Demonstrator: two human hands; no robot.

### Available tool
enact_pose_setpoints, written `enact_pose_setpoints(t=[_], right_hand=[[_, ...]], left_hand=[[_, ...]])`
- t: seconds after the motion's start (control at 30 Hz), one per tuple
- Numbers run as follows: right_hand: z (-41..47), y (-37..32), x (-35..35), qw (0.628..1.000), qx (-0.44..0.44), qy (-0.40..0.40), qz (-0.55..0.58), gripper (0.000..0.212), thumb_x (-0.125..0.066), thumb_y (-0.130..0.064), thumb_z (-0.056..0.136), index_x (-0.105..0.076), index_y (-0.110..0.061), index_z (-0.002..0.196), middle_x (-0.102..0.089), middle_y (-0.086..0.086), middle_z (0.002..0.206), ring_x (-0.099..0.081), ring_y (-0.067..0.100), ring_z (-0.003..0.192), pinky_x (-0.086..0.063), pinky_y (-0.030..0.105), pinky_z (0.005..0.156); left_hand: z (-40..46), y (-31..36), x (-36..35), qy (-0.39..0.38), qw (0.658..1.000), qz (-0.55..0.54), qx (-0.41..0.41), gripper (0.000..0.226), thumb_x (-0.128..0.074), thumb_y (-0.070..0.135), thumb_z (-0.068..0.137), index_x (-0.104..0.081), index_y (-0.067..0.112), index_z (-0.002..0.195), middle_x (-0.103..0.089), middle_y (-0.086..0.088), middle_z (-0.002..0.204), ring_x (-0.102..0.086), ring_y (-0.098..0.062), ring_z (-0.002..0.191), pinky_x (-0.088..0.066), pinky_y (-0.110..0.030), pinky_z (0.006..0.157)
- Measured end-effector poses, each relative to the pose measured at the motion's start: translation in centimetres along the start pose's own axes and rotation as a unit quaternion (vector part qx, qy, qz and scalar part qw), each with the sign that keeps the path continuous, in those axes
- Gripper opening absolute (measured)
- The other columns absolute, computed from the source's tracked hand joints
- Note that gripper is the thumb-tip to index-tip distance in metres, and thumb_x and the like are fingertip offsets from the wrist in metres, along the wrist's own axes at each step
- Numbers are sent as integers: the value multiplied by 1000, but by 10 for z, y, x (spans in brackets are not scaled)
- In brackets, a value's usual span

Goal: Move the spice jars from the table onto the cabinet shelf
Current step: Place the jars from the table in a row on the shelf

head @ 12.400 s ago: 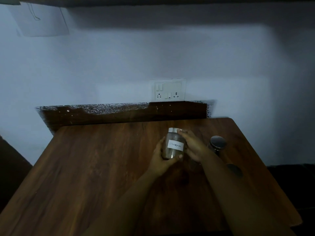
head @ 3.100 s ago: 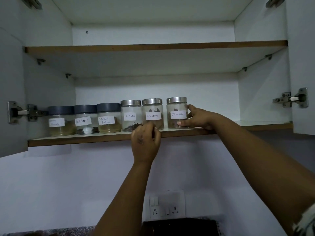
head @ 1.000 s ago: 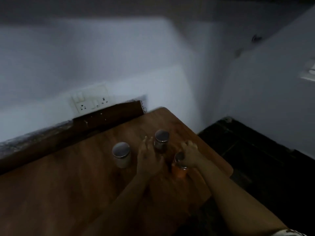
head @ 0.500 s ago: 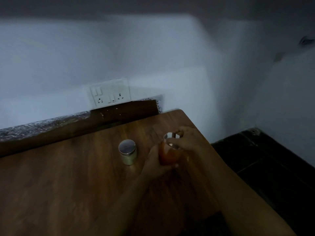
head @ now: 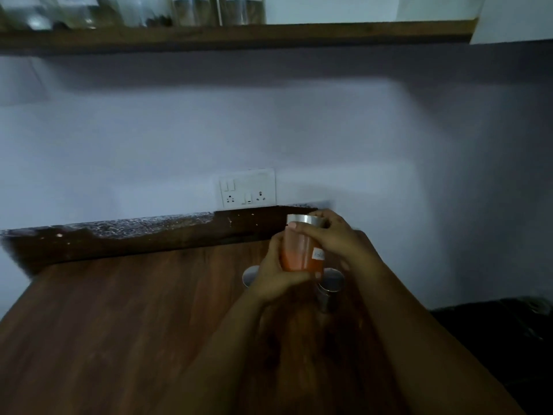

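Wooden counter (head: pixel 119 324) across the lower frame; shelf (head: pixel 269 32) along the top edge, jars (head: pixel 218 10) already lined at upper left. Right of centre, orange spice jar (head: pixel 300 253) lifted off the counter, left hand (head: pixel 278 274) wrapped under its base, right hand (head: pixel 338 238) closed over the lid. Two more jars (head: pixel 329 292) directly below: risk of clipping them, or of bumping the shelf edge in dim light.
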State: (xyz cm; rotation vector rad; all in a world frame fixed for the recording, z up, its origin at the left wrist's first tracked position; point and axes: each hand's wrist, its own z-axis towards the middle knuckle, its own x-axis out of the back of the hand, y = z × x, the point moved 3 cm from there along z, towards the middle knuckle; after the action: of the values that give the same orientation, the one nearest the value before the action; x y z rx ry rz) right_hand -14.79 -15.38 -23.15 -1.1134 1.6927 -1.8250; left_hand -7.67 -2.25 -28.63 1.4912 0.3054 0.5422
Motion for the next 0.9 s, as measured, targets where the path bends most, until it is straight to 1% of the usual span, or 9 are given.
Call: enact_pose_setpoints(t=[0.07,0.1,0.17,0.27,0.37,0.5,0.63,0.77,0.9], right_hand=[[1,-4,2,995,-4,-68,76,60,-83,-46,66,-60,-21,116,-67,6,114,-67,28,99,-57,50,85],[1,-8,4,992,10,-89,90,56,-83,-40,68,-62,-17,115,-68,8,111,-68,29,99,-56,51,86],[3,-18,11,994,49,-67,65,46,-82,-36,71,-64,-17,109,-69,5,106,-68,26,96,-59,44,80],[6,-29,16,997,70,1,24,48,-81,-42,71,-61,-23,110,-66,-1,106,-66,19,92,-56,30,65],[4,-38,17,993,64,-68,67,53,-75,-44,78,-56,-22,122,-65,1,114,-67,20,96,-54,28,64],[0,-51,21,987,92,-90,94,52,-70,-46,81,-56,-22,124,-67,3,115,-69,24,97,-59,36,74],[-4,-61,26,981,110,-92,129,50,-71,-46,79,-58,-22,121,-67,4,116,-69,24,99,-59,36,76],[-8,-69,38,964,107,-175,172,52,-71,-35,78,-60,-20,126,-66,5,122,-62,25,112,-54,41,88],[-11,-77,43,957,117,-181,195,58,-74,-36,72,-61,-18,126,-65,8,124,-60,27,116,-52,45,93]], left_hand=[[-5,5,5,-54,986,-146,55,97,-85,17,58,-36,34,139,-45,-12,138,-55,-30,119,-56,-43,88],[-7,8,6,-62,979,-185,61,95,-84,16,58,-38,35,139,-45,-14,138,-54,-34,120,-55,-45,89],[-10,16,2,-31,991,-126,27,98,-84,11,64,-32,40,142,-44,-8,138,-54,-29,119,-56,-38,85],[-11,31,-4,42,997,26,-53,106,-85,10,69,-20,41,146,-44,5,135,-55,-11,115,-56,-25,83],[-14,44,-1,73,994,-4,-82,106,-80,-4,71,-18,34,149,-51,7,123,-62,2,103,-55,-21,79],[-16,62,-4,45,994,-66,-80,105,-77,-4,73,-20,41,149,-48,2,133,-61,-12,112,-56,-33,87],[-15,73,-6,53,990,-94,-85,104,-79,-4,72,-25,43,147,-51,1,132,-59,-19,116,-54,-43,94],[-18,77,-5,40,985,-146,-83,102,-75,-1,67,-29,44,146,-59,3,125,-61,-23,115,-54,-41,90],[-17,85,-5,32,983,-160,-87,105,-80,5,60,-32,45,145,-61,-1,127,-58,-29,120,-51,-44,93]])
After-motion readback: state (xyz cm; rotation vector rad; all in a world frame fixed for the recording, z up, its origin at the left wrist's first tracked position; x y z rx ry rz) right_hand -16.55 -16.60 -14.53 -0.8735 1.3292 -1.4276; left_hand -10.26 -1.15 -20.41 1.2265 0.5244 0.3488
